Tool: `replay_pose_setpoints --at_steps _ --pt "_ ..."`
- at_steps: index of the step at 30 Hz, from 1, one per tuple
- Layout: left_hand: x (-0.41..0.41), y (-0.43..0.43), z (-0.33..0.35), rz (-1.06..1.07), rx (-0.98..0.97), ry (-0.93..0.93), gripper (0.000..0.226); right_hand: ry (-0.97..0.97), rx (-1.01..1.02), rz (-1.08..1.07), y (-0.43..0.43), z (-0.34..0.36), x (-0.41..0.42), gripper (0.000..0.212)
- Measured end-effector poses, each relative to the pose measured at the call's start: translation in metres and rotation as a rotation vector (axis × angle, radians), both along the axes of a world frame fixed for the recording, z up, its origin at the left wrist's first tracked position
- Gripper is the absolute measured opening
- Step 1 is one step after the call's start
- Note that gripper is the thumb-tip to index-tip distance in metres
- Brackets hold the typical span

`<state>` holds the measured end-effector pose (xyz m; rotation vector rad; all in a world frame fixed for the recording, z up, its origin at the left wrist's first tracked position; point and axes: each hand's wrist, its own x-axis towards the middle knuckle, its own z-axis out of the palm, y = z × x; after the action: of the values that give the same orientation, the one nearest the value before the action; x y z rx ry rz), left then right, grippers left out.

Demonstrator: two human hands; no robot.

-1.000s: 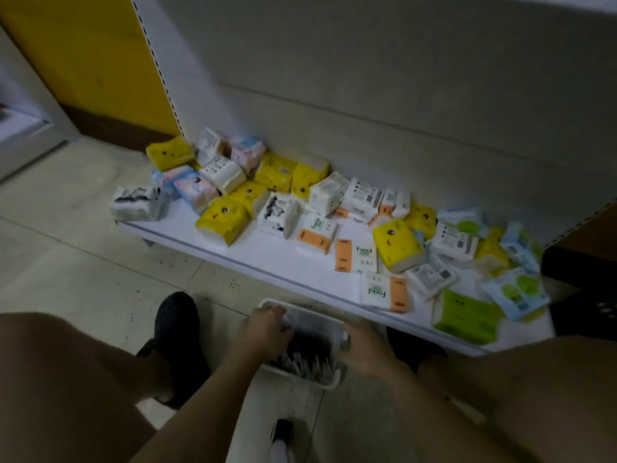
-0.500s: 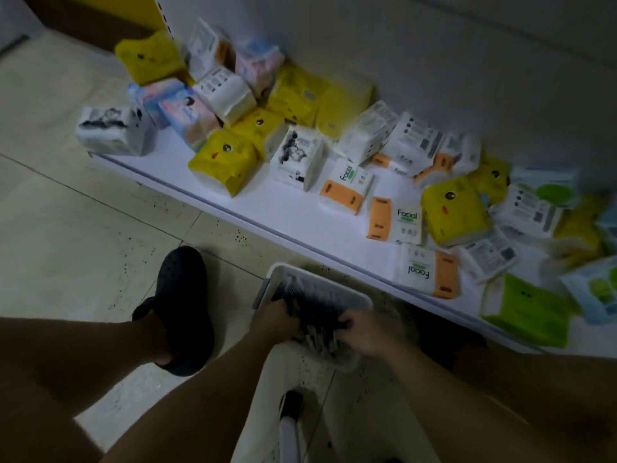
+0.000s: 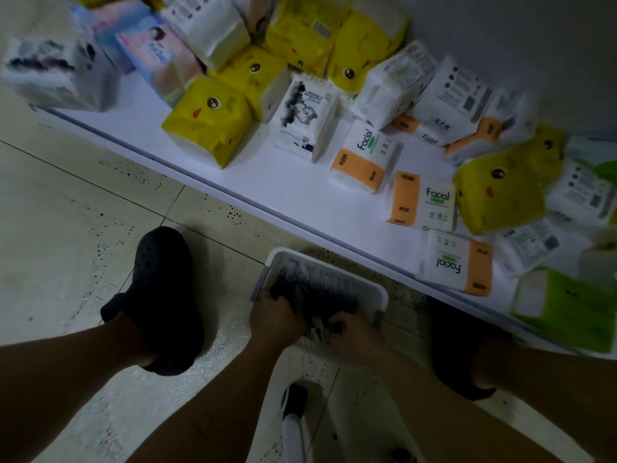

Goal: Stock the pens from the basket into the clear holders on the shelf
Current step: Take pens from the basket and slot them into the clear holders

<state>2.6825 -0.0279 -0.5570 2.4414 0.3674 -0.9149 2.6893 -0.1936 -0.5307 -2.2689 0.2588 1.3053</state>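
Both left hand (image 3: 272, 317) and right hand (image 3: 352, 334) curl fingers (image 3: 279, 297) round pens (image 3: 322, 292) inside the basket (image 3: 337, 266).

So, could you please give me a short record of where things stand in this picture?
basket: white, on the floor in front of the shelf
pens: dark, heaped in the basket
left hand: in the basket, curled round a bunch of pens
right hand: fingers curled on the pens, grip unclear
shelf: scattered tissue packs
clear holders: not in view
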Motion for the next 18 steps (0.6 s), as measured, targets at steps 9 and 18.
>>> replay_pose_setpoints --at_steps 9,18 --pt "-0.001 0.000 0.002 0.185 -0.086 -0.011 0.023 0.055 -0.077 0.032 0.014 -0.017 -0.016 0.044" --pt "-0.014 -0.010 0.027 0.506 -0.415 0.065 0.025 -0.136 -0.238 -0.065 0.004 0.007 -0.012 0.006"
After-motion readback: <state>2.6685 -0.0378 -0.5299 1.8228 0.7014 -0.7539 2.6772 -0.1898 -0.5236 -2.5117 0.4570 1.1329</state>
